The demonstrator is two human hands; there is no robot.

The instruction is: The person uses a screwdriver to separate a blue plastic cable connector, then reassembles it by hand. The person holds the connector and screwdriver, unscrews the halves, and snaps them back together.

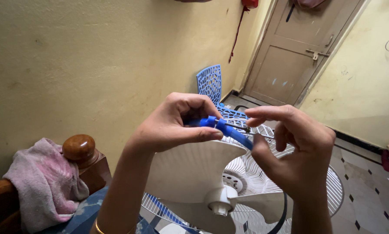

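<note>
My left hand (173, 125) is closed around the handle end of a blue screwdriver-like tool (229, 129). My right hand (296, 149) pinches the tool's other end between thumb and fingers, where a thin metal shaft (242, 128) sticks out. Both hands hold it raised in front of me, above a white fan (203, 173) with broad blades, a round hub (219, 203) and a white wire guard (333, 186) behind them.
A blue plastic chair (209, 82) with a lattice back stands by the yellow wall. A closed door (298, 47) is at the far end. A pink cloth (42, 182) hangs on a wooden bed post (79, 149) at left. The floor (368, 195) is tiled.
</note>
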